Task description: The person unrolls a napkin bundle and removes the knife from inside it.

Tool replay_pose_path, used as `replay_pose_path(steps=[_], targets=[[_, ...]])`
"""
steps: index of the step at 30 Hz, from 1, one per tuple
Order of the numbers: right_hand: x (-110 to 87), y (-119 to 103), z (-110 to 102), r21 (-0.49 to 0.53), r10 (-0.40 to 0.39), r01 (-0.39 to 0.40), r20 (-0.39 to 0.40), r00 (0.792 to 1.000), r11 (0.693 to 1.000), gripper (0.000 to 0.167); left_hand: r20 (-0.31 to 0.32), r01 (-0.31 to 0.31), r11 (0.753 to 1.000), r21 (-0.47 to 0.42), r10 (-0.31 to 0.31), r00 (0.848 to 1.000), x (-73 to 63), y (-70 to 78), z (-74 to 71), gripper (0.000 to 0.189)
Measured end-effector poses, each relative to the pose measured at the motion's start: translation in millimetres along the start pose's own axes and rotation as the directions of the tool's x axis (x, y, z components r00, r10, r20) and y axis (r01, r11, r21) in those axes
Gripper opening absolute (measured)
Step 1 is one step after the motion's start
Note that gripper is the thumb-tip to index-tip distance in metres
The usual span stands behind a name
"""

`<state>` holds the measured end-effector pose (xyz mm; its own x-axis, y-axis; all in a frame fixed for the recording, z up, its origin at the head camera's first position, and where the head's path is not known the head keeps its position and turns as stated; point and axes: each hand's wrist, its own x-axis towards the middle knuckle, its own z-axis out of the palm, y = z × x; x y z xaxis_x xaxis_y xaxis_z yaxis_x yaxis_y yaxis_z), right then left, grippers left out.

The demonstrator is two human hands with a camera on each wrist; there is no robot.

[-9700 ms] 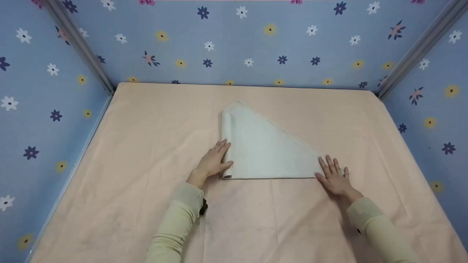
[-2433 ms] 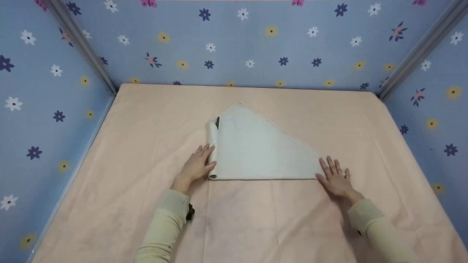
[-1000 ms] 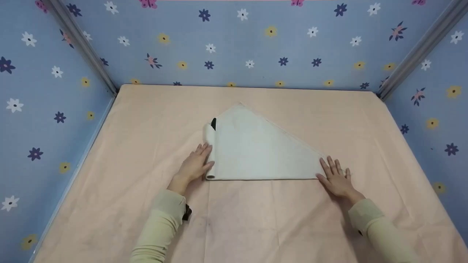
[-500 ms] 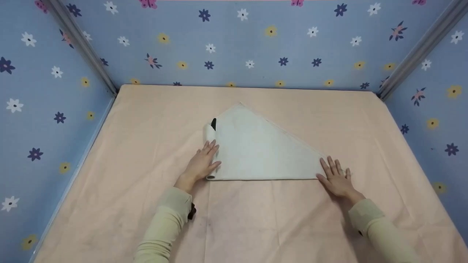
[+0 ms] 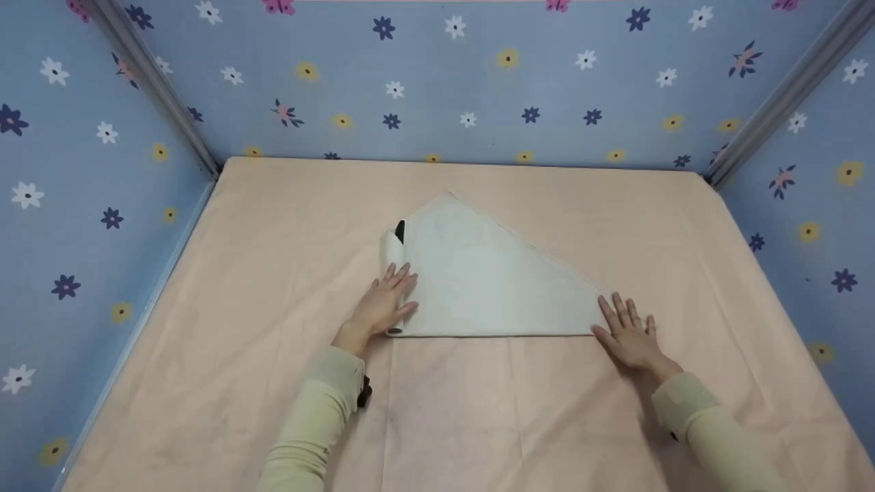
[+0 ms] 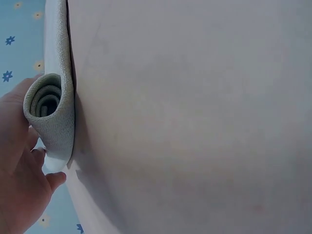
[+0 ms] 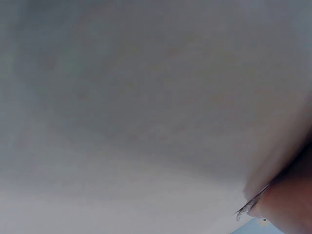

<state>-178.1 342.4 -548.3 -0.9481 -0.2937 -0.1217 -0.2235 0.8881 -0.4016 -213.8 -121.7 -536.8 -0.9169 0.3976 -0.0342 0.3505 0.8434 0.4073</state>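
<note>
A white cloth (image 5: 492,280) lies on the peach table cover, with a peak at the far side and a slanted right edge. Its left edge is a roll (image 5: 393,247), whose spiral end (image 6: 46,102) shows in the left wrist view. A small dark patch (image 5: 400,232) shows at the roll's far end. My left hand (image 5: 380,305) rests over the roll, extended fingers and thumb reaching across it onto the flat cloth. My right hand (image 5: 627,336) lies spread on the cloth's right corner, fingertips on it. The right wrist view is mostly blurred.
The peach cover (image 5: 225,328) spreads over the whole table under the cloth, with light creases. Blue flowered panels (image 5: 437,89) stand behind and on both sides, joined by grey posts (image 5: 152,85) at the back corners.
Since the oldest frame the rolled edge has shifted left, leaving more flat cloth, and the dark patch has appeared. Lately my left hand slid slightly right over the roll. My right hand stays put.
</note>
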Motion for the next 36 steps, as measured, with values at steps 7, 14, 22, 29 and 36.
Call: replay_pose_path(steps=[7,14,22,29,36], targets=[[3.2,-1.9,-2.7,-0.05,0.073,-0.07,0.067,0.995,0.996,0.066,0.01,-0.006,1.0,0.013,0.006,1.0,-0.4,-2.1,-0.3,0.056],[4.3,-2.3,-4.1,-0.055,0.076,-0.072,0.078,0.994,0.996,0.066,-0.001,-0.012,1.0,0.009,0.012,1.0,-2.1,-7.1,0.5,0.056],[3.6,-2.1,-3.1,-0.051,0.076,-0.072,0.072,0.995,0.996,0.066,0.0,-0.008,1.0,0.006,0.008,1.0,-3.6,-8.8,0.8,0.056],[2.7,-3.1,-3.8,-0.043,0.073,-0.07,0.072,0.995,0.997,0.066,0.002,0.01,1.0,0.007,-0.01,1.0,-6.6,-8.9,-0.2,0.057],[2.1,-3.4,-3.8,-0.049,0.069,-0.066,0.063,0.996,0.997,0.066,-0.023,0.004,1.0,-0.016,-0.004,1.0,-9.4,-9.5,-1.1,0.054]])
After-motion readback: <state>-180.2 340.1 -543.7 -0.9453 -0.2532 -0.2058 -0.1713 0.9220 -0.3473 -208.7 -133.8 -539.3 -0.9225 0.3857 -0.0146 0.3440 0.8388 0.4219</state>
